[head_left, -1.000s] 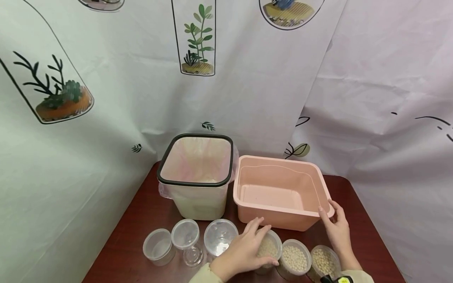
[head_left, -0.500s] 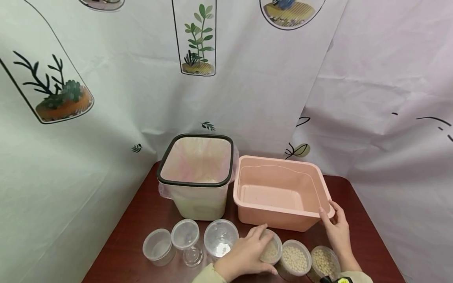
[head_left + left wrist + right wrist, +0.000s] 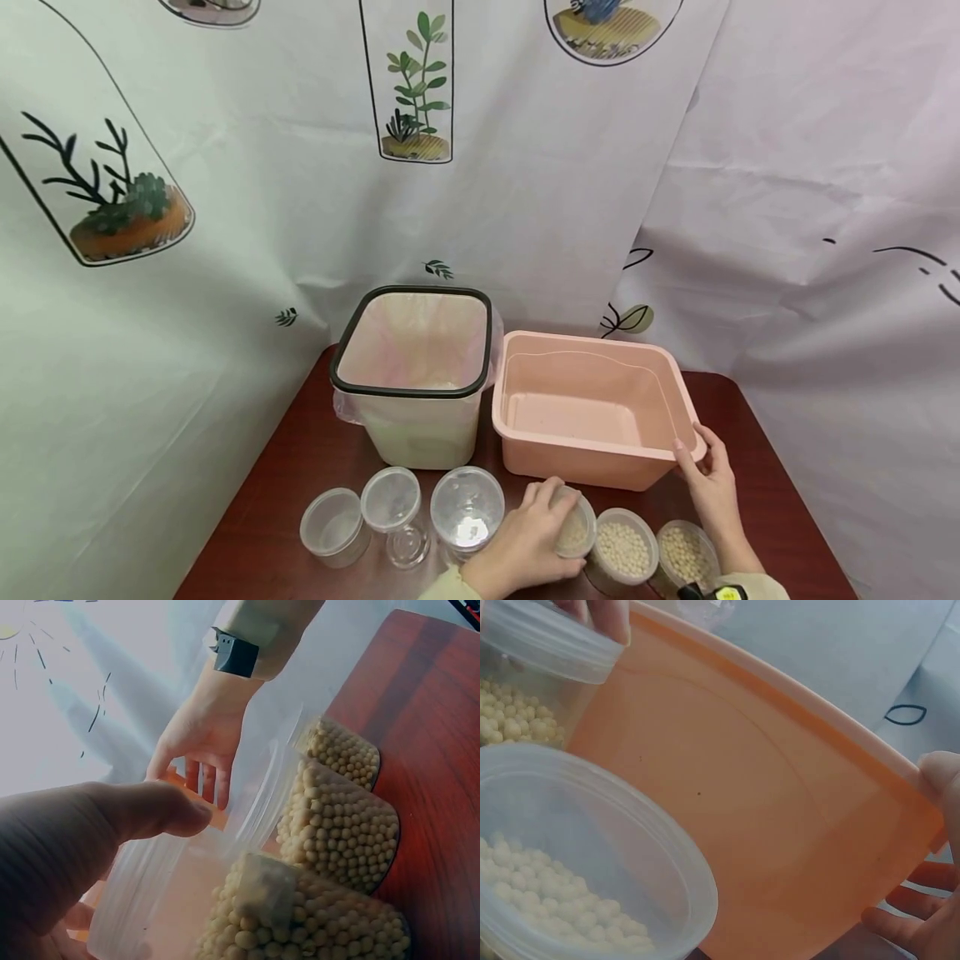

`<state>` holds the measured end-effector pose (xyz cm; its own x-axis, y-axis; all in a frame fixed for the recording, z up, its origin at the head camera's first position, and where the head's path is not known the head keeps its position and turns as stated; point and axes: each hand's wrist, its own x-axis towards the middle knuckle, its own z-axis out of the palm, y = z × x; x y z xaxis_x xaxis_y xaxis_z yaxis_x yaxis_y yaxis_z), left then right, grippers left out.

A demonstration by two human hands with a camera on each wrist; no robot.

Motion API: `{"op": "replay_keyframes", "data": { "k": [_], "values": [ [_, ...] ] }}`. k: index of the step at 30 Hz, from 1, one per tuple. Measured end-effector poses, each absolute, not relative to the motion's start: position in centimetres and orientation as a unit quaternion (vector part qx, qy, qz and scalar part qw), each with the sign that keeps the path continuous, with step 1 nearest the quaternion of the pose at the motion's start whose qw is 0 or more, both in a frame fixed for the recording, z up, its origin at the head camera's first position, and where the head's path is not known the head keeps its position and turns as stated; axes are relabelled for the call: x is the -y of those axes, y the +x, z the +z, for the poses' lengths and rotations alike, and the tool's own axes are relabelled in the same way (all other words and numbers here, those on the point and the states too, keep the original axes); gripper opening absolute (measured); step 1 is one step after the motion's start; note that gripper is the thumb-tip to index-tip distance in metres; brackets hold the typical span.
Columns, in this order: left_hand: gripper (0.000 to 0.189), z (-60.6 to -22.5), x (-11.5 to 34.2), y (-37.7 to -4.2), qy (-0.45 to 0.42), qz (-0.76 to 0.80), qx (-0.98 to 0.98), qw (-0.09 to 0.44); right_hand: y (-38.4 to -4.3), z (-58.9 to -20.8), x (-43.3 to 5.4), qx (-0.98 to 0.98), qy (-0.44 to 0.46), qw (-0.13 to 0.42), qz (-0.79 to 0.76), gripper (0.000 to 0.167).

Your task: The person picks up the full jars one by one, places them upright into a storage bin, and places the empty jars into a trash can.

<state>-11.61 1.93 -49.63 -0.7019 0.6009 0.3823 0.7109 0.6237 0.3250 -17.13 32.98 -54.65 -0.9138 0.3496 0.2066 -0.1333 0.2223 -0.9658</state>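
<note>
The left hand (image 3: 527,537) has slid a little to the right since a second ago, and its fingers now bend round the side of a round, clear plastic tub with a cloudy white lid (image 3: 577,530). The thumb is on one side and the other fingers are on the far side, so they are pinching the tub near its lid. The tub stands upright on the dark red wooden tabletop (image 3: 258,521), just in front of a pink plastic box-shaped basin (image 3: 585,441). It is about half full of small, round, pale yellow beans, and a pale square patch shows on its side. Two more clear round tubs of beans (image 3: 623,552) stand beside it in a row. The right hand (image 3: 714,493) pinches the basin's near right corner between its thumb and fingers.
</note>
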Motion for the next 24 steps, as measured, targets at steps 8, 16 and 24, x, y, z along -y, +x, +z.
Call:
{"op": "replay_keyframes", "data": {
  "k": [8, 16, 24],
  "values": [
    [0.075, -49.4, -1.7, -11.6, -0.353, -0.242, 0.891, 0.149, -15.9, -51.5, -30.9, 0.751, -0.105, 0.168, 0.63, 0.059],
    [0.078, -47.7, -1.6, -11.7, -0.338, -0.26, 0.884, 0.19, -15.5, -50.8, -30.5, 0.744, -0.087, 0.175, 0.639, 0.058],
    [0.078, -46.0, -1.2, -12.0, -0.345, -0.286, 0.863, 0.232, -15.5, -51.4, -30.9, 0.75, -0.075, 0.182, 0.631, 0.057]
  ]
}}
